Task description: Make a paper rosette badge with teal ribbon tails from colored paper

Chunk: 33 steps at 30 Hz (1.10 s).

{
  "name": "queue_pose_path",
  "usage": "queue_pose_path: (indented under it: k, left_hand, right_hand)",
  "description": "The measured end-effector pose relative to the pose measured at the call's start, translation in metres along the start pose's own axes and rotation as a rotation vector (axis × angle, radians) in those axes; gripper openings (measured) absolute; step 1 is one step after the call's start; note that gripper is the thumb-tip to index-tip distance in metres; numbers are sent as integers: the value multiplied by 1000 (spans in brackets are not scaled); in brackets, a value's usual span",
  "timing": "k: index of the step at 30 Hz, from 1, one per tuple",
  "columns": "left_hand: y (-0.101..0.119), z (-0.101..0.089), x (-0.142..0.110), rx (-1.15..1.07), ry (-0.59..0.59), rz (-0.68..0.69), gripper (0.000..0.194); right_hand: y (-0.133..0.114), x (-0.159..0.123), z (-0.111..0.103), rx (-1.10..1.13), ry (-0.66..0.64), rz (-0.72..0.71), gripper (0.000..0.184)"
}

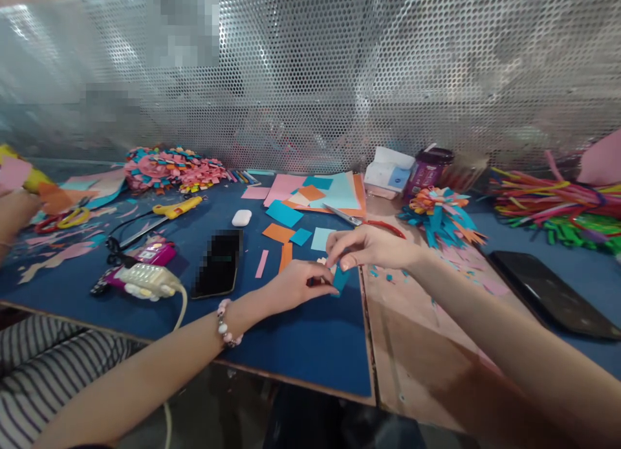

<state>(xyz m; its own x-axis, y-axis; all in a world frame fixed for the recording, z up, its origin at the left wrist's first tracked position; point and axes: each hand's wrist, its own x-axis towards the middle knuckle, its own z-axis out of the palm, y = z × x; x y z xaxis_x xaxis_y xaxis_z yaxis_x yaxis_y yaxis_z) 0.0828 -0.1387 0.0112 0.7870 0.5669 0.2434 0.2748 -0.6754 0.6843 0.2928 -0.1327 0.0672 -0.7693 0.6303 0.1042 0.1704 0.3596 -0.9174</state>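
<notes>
My left hand (295,284) and my right hand (369,247) meet over the blue table mat (315,345), both pinching a small teal paper piece (340,278). The left fingers are closed on its left edge, and something dark shows between them that I cannot make out. The right fingers pinch its top from above. A beaded bracelet (224,323) sits on my left wrist. Loose orange, teal and pink paper squares (286,232) lie just beyond the hands.
A phone (218,262), a white earbud case (241,217), a yellow glue gun (177,208) and red-handled scissors (373,224) lie on the mat. Coloured paper sheets (320,191), a paper flower (439,213), strip piles (557,206), a dark tablet (553,294). Another person's hand (17,209) is at far left.
</notes>
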Motion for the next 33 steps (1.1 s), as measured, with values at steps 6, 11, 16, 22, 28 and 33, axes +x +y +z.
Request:
queue_pose_path:
  k: [6,11,16,22,28,33]
  left_hand:
    - [2,-1,1,10,6,-2,21]
    - [0,-1,2,10,-2,5,20]
    - [-2,1,2,1,11,3,20]
    - [-2,2,3,0,19,23,20]
    - [-2,1,3,14,17,28,21]
    - [-1,0,3,9,19,30,19]
  right_hand:
    - [3,2,-2,20,-29,-14,22]
    - [5,3,-3,16,-45,-22,24]
    - [4,3,-4,18,-83,-8,22]
    - [5,5,-4,20,-82,-29,18]
    - [7,5,-4,31,-62,-27,20]
    - [10,3,-5,68,-28,-15,23]
